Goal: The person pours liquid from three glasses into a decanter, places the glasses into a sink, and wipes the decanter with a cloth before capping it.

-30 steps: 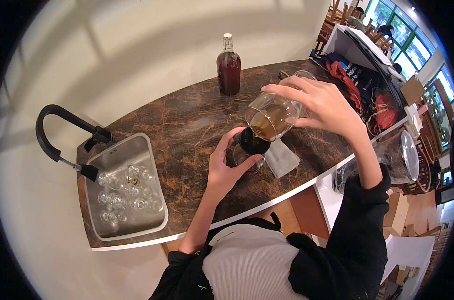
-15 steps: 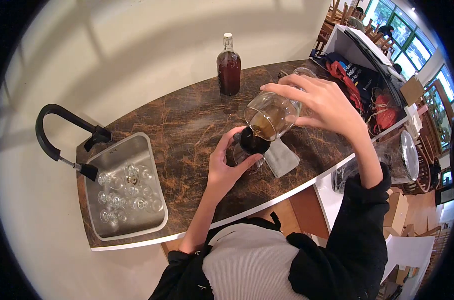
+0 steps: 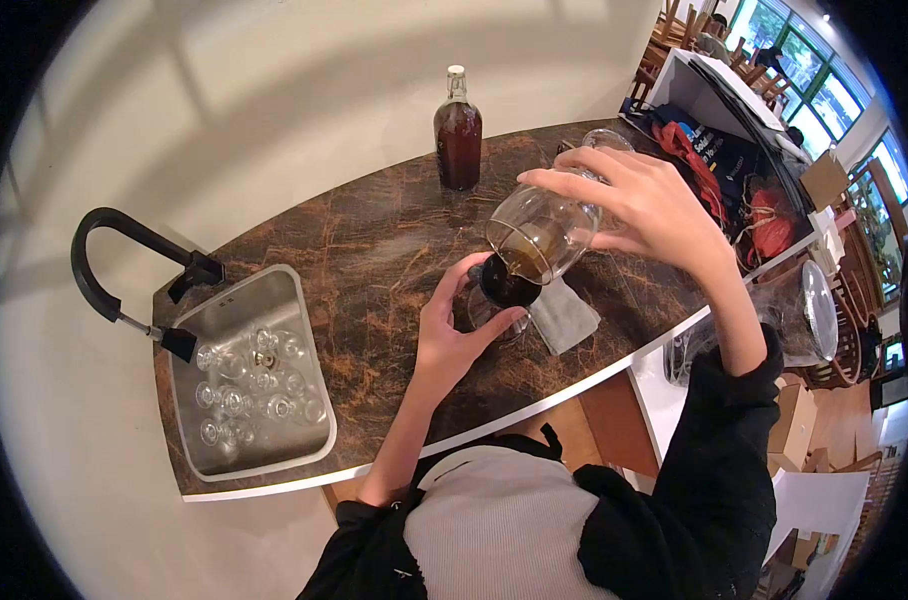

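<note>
My right hand [image 3: 639, 205] grips a stemmed glass [image 3: 544, 225], tilted so its mouth points down and left. Amber-brown liquid lies in its lower side and runs over the rim into a black funnel [image 3: 496, 277]. My left hand [image 3: 456, 330] is wrapped around the funnel and the clear glass vessel [image 3: 487, 312] beneath it, steadying both over the counter; the vessel's full shape is hidden. A folded grey cloth [image 3: 566, 320] lies just right of the vessel. Farther back by the wall stands an upright swing-top bottle [image 3: 459, 145] of dark red-brown liquid.
At left, a steel sink [image 3: 319, 410] holds several clear glasses [image 3: 236, 402], under a black faucet [image 3: 99, 250]. The dark marbled counter [image 3: 374, 240] has a white front edge. A shelf with bags [image 3: 714, 160] stands at the right end.
The stemmed glass is tipped slightly further, its foot a little higher, and less liquid shows in it. My left hand and the funnel stay nearly still.
</note>
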